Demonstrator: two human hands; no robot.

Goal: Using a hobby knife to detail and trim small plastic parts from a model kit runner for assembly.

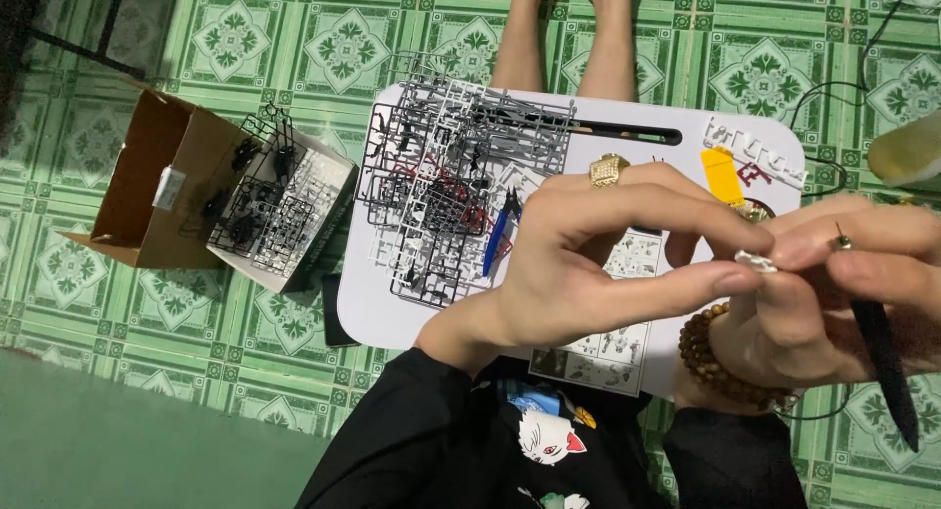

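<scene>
My left hand (598, 264), wearing a gold ring, pinches a tiny white plastic part (757, 262) between thumb and fingertips. My right hand (833, 293), with a brown bead bracelet on the wrist, meets it at that part and holds a thin black-handled craft tool (882, 357) whose metal tip points up next to the part. Both hands hover above a white lap tray (392, 303). On the tray lie grey and white model-kit sprues (441, 191), blue-handled nippers (500, 235), a yellow piece (722, 174) and a printed instruction sheet (598, 362).
An open cardboard box (147, 191) and a white box tray holding black sprues (279, 210) sit on the green patterned tile floor at the left. A dark phone-like slab (338, 313) peeks from under the tray. Bare legs (578, 39) extend beyond the tray. Black cable (833, 88) loops at right.
</scene>
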